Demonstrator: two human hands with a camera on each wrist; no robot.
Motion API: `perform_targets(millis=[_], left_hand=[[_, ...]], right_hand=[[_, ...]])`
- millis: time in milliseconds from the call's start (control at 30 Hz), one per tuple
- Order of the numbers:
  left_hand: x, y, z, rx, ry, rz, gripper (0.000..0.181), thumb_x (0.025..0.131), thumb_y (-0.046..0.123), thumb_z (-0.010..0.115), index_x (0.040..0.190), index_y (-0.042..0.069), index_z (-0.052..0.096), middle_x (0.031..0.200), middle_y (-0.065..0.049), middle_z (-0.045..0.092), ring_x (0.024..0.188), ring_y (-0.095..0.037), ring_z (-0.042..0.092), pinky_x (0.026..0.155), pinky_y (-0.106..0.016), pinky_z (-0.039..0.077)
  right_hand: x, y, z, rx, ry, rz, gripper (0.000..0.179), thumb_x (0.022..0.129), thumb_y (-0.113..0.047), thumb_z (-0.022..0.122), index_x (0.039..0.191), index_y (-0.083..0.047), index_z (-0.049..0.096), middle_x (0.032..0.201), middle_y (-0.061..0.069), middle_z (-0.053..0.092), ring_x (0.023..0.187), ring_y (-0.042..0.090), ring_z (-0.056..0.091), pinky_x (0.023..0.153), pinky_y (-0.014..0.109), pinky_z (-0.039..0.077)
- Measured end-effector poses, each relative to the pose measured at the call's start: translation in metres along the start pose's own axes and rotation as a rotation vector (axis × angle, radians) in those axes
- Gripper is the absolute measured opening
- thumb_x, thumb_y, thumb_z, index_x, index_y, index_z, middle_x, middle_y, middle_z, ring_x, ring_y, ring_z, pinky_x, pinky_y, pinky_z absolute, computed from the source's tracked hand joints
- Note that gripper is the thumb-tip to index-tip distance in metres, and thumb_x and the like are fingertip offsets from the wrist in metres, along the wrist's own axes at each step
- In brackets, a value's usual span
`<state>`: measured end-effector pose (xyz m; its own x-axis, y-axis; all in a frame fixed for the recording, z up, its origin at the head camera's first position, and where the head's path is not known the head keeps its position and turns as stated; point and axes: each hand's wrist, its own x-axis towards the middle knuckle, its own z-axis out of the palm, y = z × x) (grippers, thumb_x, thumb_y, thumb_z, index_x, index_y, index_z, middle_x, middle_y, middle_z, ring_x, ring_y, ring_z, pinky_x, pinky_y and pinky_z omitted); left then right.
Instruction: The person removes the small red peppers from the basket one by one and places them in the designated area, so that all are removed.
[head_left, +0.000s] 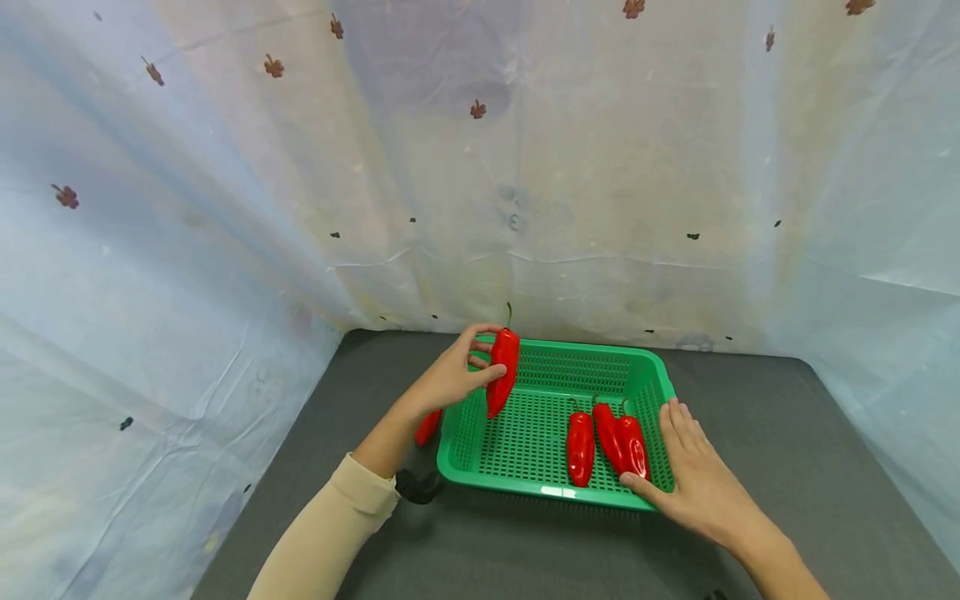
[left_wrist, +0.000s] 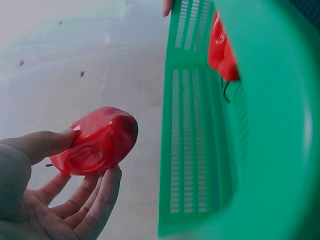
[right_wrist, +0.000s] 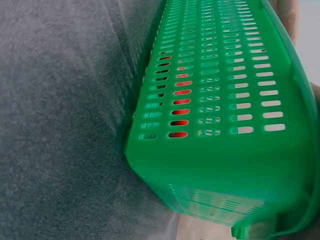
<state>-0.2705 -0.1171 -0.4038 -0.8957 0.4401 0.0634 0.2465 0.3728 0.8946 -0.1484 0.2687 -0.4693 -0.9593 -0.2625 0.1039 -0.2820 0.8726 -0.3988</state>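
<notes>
A red pepper [head_left: 504, 373] with a thin dark stem is pinched between the thumb and fingers of my left hand [head_left: 452, 371]. In the head view it hangs over the left end of a green plastic basket [head_left: 498, 483]. Glossy and dented on one side, the same pepper [left_wrist: 97, 145] shows up close in the left wrist view. Three more red peppers [head_left: 580, 450] lie inside the basket towards its right end. My right hand [head_left: 701, 483] rests on the basket's right rim with its fingers extended and the thumb over the front corner.
Another red pepper [head_left: 427, 427] lies on the dark grey table [head_left: 757, 417] left of the basket, partly hidden by my left forearm. A pale plastic sheet [head_left: 600, 183] with small brown leaf marks hangs behind the table and along its sides.
</notes>
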Motion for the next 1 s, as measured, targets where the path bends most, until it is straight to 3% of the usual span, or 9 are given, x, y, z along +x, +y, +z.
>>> perform_targets(millis=[400,700,900,1000], left_hand=[[-0.017,-0.018,-0.041,0.01,0.095,-0.007,0.066,0.107,0.023,0.071,0.163,0.017,0.036,0.149,-0.021,0.052,0.115,-0.034,0.067,0.085,-0.046,0.062],[-0.026,-0.044,-0.069,0.041,0.173,-0.046,0.071,0.107,0.023,0.07,0.166,0.015,0.031,0.152,-0.026,0.05,0.118,-0.039,0.067,0.089,-0.047,0.062],[-0.032,-0.061,-0.082,0.08,0.213,-0.08,0.071,0.108,0.021,0.07,0.166,0.013,0.031,0.15,-0.028,0.052,0.12,-0.042,0.065,0.09,-0.047,0.062],[-0.034,-0.07,-0.087,0.098,0.224,-0.096,0.069,0.108,0.02,0.07,0.165,0.012,0.033,0.148,-0.028,0.053,0.119,-0.041,0.066,0.09,-0.046,0.062]], right_hand=[[0.0,0.003,0.005,-0.02,0.021,-0.009,0.117,0.098,-0.069,0.064,0.168,0.008,0.012,0.177,0.027,0.006,0.164,0.046,0.004,0.131,0.038,-0.009],[0.0,0.002,0.005,-0.008,0.026,-0.004,0.117,0.098,-0.069,0.065,0.168,0.008,0.012,0.177,0.027,0.005,0.165,0.045,0.003,0.133,0.052,0.003],[0.001,0.002,0.005,-0.007,0.025,-0.001,0.116,0.099,-0.068,0.065,0.168,0.008,0.012,0.177,0.027,0.005,0.164,0.046,0.004,0.133,0.046,-0.002],[0.001,0.002,0.005,-0.008,0.023,0.002,0.117,0.099,-0.069,0.065,0.168,0.008,0.012,0.177,0.027,0.005,0.164,0.047,0.005,0.133,0.05,0.001]])
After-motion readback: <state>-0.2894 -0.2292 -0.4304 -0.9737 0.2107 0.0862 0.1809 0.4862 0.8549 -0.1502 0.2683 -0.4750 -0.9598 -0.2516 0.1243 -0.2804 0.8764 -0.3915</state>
